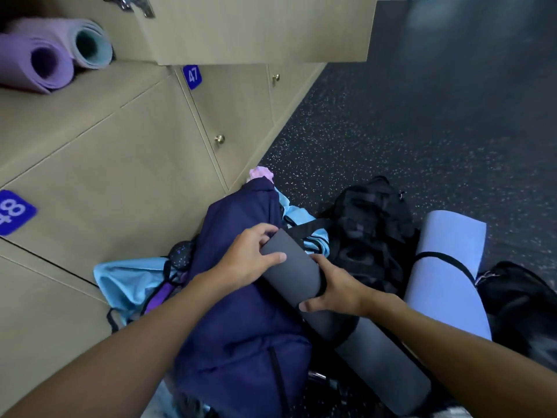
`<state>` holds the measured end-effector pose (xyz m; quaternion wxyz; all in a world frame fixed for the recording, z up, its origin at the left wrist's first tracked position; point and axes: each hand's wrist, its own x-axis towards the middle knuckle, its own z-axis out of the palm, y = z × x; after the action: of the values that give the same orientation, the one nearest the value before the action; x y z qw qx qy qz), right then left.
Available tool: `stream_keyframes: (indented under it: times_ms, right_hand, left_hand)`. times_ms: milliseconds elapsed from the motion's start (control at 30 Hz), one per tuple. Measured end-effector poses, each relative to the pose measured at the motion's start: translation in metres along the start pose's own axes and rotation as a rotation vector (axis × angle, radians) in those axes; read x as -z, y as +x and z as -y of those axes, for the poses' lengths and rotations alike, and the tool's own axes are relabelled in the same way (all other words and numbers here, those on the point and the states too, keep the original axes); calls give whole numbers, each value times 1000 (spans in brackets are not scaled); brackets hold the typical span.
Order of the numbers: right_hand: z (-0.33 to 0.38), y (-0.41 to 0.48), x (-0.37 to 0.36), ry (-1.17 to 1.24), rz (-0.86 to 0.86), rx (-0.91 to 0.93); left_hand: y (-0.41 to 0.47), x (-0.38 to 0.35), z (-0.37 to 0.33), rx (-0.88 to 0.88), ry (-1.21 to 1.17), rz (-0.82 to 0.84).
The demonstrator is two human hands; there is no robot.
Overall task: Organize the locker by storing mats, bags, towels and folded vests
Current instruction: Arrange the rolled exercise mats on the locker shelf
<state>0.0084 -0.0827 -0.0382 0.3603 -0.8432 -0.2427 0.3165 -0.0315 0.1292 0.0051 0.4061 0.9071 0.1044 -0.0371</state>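
- Mat, dark grey and rolled tight [382,363], lies slantwise across the top of a navy bag [241,342] on the floor in front of the lockers, its far end raised slightly towards them.
- It looks like foam: probably light for its bulk, firm along its length but soft under pressure, and with a matte skin unlikely to slip. The main risk is the roll loosening if gripped only at one end.
- A black strap [323,283] circles the roll near the middle; taking hold there, or just beside it, should keep the layers together.
- The left hand [250,260] cups the far end, fingers curled over the rim and thumb laid along the side.
- The right hand [334,291] wraps the roll at the strap, thumb underneath.
- Just beside it on the right lies a blue-grey rolled mat [449,267], strapped too; a black backpack [370,230] sits behind, a light blue drawstring bag [120,282] to the left.
- Up left, the open locker already holds a purple mat [33,61] and a lilac one [90,43], side by side, ends outward.
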Motion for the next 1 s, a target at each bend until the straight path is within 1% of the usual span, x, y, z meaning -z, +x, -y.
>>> stream_keyframes:
  times_ms: [133, 200, 233, 333, 367, 467, 533, 600, 667, 733, 800, 867, 933, 1000]
  right_hand:
    - [48, -2, 25, 87, -135, 136]
    - [77, -3, 38, 113, -174, 195]
    - [92, -4, 44, 120, -192, 225]
    - [140, -7, 56, 141, -217, 321]
    - [156, -8, 57, 143, -221, 352]
    - [202, -9, 55, 165, -235, 446]
    - [226, -11, 52, 214, -214, 487]
    - [241, -11, 52, 266, -161, 535]
    - [248, -11, 53, 230, -91, 546]
    - [251, -13, 53, 146, -47, 514]
    - [256, -13, 53, 128, -74, 498]
    - [269, -11, 53, 147, -127, 519]
    - [284, -7, 53, 197, -174, 560]
    - [300, -2, 53, 257, -183, 592]
  left_hand:
    - [-8, 50, -42, -212, 32, -242]
    - [-16, 76, -56, -222, -5, -349]
    - [-22, 88, -62, -205, -59, -382]
    - [-44, 109, -76, -187, -319, -391]
    - [-50, 115, -79, -176, -377, -417]
    - [-64, 136, -92, -173, -541, -600]
    - [-71, 157, -98, -187, -654, -678]
    - [-77, 180, -101, -202, -682, -727]
    - [-83, 204, -103, -217, -701, -799]
    - [-88, 225, -102, -233, -751, -862]
    - [-91, 238, -100, -237, -818, -867]
    - [-90, 239, -96, -242, -840, -834]
    - [-88, 229, -94, -240, -813, -746]
    - [-84, 220, -92, -209, -802, -679]
